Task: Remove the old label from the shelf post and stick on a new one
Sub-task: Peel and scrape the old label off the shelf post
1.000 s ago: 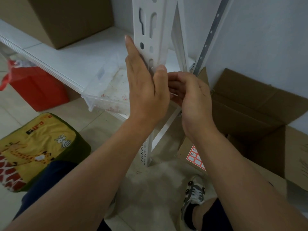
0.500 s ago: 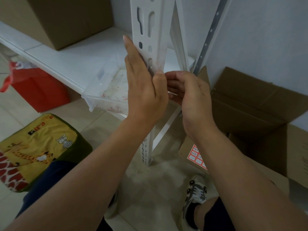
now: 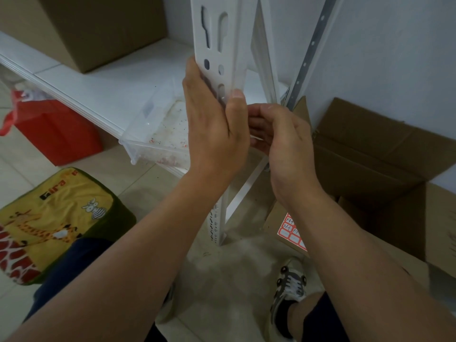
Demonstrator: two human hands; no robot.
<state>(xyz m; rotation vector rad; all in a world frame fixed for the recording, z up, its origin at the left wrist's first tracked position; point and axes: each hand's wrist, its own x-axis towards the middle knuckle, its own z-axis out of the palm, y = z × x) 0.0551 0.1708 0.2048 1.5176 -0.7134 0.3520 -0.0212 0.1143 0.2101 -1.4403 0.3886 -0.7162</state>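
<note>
At nine o'clock a red bin (image 3: 56, 134) stands on the floor under the shelf (image 3: 98, 87), with crumpled wrapping showing at its mouth. Below it, at eight o'clock, lies a yellow giraffe-print cushion (image 3: 49, 218). On the shelf at eleven o'clock sits a closed cardboard box (image 3: 98, 28); what it holds is hidden. Just left of centre a clear plastic tub (image 3: 158, 134) overhangs the shelf edge, holding only scattered red and dark flecks.

At centre, running up to twelve o'clock, stands the white slotted shelf post (image 3: 217, 38). The left hand (image 3: 212, 127) lies flat against its left face, fingers straight and together, thumb pressed on the front edge. Just right of it the right hand (image 3: 278, 137) has its fingers curled in against the post's right side; whether they pinch a label cannot be told.

At five o'clock a sheet of red-bordered labels (image 3: 291, 233) lies on a flat cardboard piece. At three o'clock an open cardboard box (image 3: 385, 164) has its flaps spread; its inside is dark.
</note>
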